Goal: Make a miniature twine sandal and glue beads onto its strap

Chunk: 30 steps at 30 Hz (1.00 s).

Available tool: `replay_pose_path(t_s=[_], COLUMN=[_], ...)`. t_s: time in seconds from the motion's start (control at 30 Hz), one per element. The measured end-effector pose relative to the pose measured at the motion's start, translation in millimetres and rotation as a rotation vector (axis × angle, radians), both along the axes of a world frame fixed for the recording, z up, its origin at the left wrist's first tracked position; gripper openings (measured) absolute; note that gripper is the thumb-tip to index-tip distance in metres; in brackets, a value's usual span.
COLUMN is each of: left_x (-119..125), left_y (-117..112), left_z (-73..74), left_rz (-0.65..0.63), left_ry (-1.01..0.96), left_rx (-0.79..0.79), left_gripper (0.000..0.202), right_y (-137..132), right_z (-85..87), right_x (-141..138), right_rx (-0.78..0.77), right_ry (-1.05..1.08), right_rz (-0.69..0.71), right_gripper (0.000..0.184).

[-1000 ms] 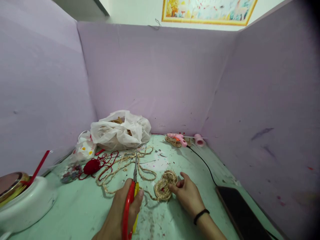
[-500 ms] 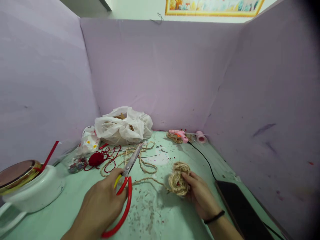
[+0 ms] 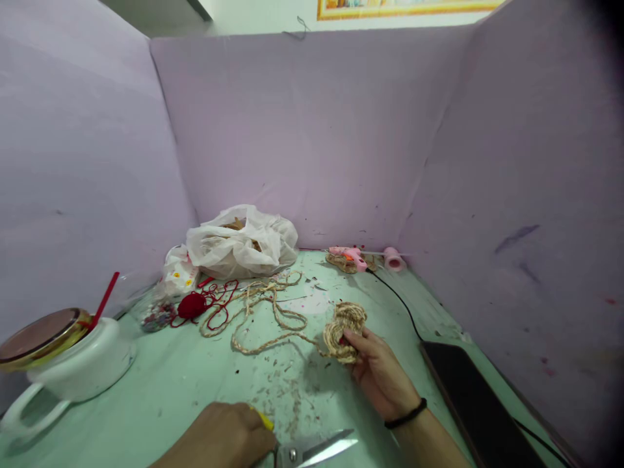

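My right hand [image 3: 383,374], with a black band at the wrist, grips a coiled piece of braided jute rope [image 3: 345,328] above the table. A bit of red shows by its thumb. From the coil a loose braided tail [image 3: 266,348] runs left over the table in loops. Low at the front edge, my left hand [image 3: 227,432] is closed around the scissors [image 3: 312,448]. Their blades point right, slightly parted, below the rope piece and apart from it. Most of the handles are hidden by the hand or cut off by the frame.
A white pot [image 3: 85,367] with a gold-rimmed lid stands left. Red yarn [image 3: 192,305] and a white plastic bag [image 3: 244,244] lie further back. A pink glue gun [image 3: 348,255] rests at the back right, its cord running past a dark phone-like slab [image 3: 480,403]. Lilac panels enclose the table.
My left hand has brought the scissors down toward the front edge, and their blades have swung from pointing away to pointing right. The rope piece has shifted slightly left and away in my right hand.
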<state>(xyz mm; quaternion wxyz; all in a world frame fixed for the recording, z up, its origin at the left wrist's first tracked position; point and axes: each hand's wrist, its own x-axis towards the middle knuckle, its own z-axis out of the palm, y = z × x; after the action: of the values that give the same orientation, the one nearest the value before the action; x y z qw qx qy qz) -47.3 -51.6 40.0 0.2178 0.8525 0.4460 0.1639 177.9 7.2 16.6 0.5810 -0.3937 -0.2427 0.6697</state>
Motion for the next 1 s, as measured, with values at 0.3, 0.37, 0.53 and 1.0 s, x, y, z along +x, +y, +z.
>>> replay_pose_path(t_s=[0.3,0.37,0.53,1.0], left_x=[31.9,30.4,27.5,28.8], left_y=[49.2,50.8,49.4,61.6], left_z=[0.4,-8.3,-18.6,-25.3], left_rz=[0.027,0.010,-0.083,0.275], left_ry=[-0.025,-0.030,-0.077,-0.600], left_rx=[-0.027,-0.043,-0.044,-0.484], left_gripper=[0.033,0.037,0.026,0.020], right_y=[-11.4,-11.7,-8.9,-9.8], right_z=[1.4,1.6,-3.2,-5.4], right_x=[-21.2,-21.4,-21.1,-28.3], right_rx=[0.032,0.062,0.046,-0.030], right_ry=[0.049,0.053,0.019,0.067], right_rz=[0.198,0.225,0.220,0.175], right_gripper=[0.032,0.034,0.039,0.032])
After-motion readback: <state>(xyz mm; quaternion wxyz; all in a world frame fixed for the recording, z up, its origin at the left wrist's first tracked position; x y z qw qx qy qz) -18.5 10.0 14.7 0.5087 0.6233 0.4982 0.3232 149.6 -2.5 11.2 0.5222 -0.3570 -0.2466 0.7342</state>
